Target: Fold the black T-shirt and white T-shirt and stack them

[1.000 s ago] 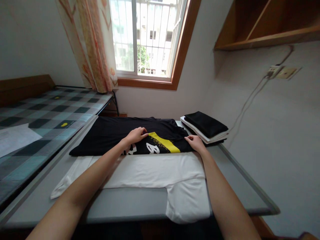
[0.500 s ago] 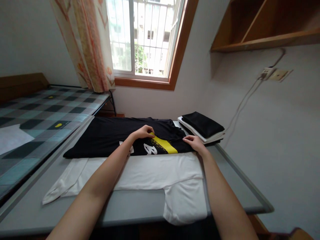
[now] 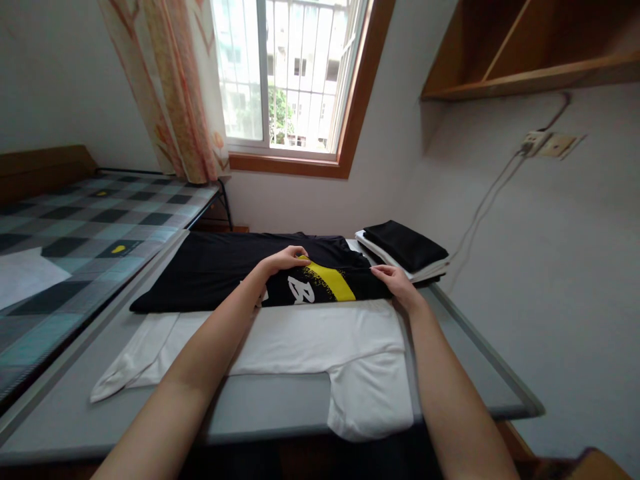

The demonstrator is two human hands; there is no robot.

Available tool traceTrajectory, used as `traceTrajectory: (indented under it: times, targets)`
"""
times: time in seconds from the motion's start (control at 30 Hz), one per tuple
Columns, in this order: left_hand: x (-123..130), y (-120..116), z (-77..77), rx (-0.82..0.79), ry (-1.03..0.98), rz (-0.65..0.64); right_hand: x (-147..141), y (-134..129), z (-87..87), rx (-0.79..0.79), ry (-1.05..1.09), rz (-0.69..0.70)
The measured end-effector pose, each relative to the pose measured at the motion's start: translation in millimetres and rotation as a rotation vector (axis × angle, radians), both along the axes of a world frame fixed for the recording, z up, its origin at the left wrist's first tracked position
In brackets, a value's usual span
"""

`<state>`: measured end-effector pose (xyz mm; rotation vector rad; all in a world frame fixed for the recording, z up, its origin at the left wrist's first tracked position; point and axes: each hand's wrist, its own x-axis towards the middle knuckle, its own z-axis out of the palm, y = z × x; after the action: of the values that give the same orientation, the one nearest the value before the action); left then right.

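Observation:
A black T-shirt point(image 3: 220, 267) with a yellow band and white lettering lies across the far part of the grey table. My left hand point(image 3: 287, 259) pinches its fabric at the upper end of the yellow band. At the shirt's right end, my right hand point(image 3: 395, 280) grips the dark cloth between thumb and fingers. Between the two hands the cloth edge is drawn up in a line. A white T-shirt point(image 3: 310, 340) lies flat nearer to me, its sleeve at the front right; the black one overlaps its far side.
Behind my right hand stands a stack of folded black and white clothes point(image 3: 405, 248). The grey table point(image 3: 270, 407) reaches to the right wall. On the left is a bed with a checked mattress point(image 3: 110, 217) and a white paper point(image 3: 30, 275). A wooden shelf point(image 3: 530, 77) hangs upper right.
My hands have raised the black shirt's edge a little between them. The right hand has shifted slightly right, and the cloth at the right end now stretches out further.

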<state>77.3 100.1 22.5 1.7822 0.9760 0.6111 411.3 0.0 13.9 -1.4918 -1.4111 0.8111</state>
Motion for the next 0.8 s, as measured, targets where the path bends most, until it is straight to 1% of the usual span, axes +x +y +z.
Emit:
traceTrajectory:
  times: [0.1,0.23,0.33,0.5,0.6,0.67,0.8]
  targets:
    - [0,2,-1.9,0.055,0.098,0.024,-5,3,-2.6,0.031,-0.111,-0.011]
    - [2,2,-0.9,0.216,0.308,0.066,-12,7,-6.7,0.083,-0.327,-0.054]
    - [2,0,2.8,0.298,0.444,0.093,-10,7,-7.1,0.092,-0.381,-0.064]
    - [4,-5,7.7,0.323,0.586,0.098,-3,5,-6.4,0.056,-0.422,-0.085]
    - [6,-7,8.3,0.351,0.66,0.12,-5,6,-8.2,0.05,-0.472,-0.115]
    - [7,-9,8.2,0.357,0.685,0.123,-9,6,-9.5,0.035,-0.528,-0.161]
    - [7,-10,7.9,0.353,0.704,0.129,-19,2,-7.8,-0.052,-0.7,-0.286]
